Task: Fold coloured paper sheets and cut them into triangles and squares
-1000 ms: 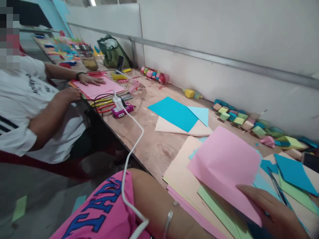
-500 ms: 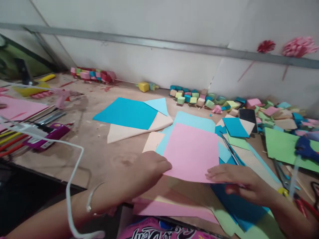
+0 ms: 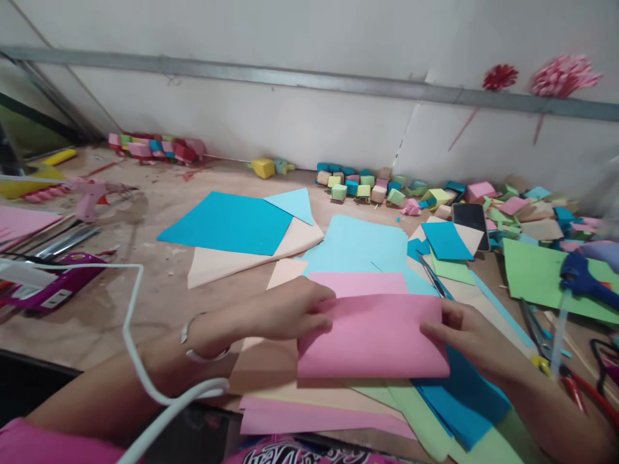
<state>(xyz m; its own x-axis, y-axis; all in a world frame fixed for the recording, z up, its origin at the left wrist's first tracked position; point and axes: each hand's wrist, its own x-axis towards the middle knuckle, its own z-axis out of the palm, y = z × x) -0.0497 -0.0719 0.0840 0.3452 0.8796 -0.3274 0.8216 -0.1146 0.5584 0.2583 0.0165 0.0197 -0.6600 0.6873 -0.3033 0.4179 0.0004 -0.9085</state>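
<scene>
A pink sheet of paper [image 3: 372, 338] is bent over on itself in front of me, its near side curved into a soft fold. My left hand [image 3: 297, 309] pinches its left edge between thumb and fingers. At the right edge, my right hand [image 3: 467, 332] grips the sheet, thumb on top. Light blue paper [image 3: 362, 241] lies just beyond the pink sheet. Scissors [image 3: 435, 277] rest beside it, close to my right hand. Under and around the sheet are blue paper [image 3: 467, 399] and peach paper [image 3: 264, 367].
A white cable [image 3: 133, 322] crosses above my left forearm. On the right lie a blue glue gun [image 3: 585, 280] on green paper, more scissors [image 3: 539, 332] and a phone [image 3: 470, 225]. A pink glue gun [image 3: 89, 200] stands left. Small paper boxes [image 3: 358, 187] line the wall.
The pink sheet lay flat; its near part is now lifted and bent over away from me. Both hands have gone from resting on its near corners to gripping its sides.
</scene>
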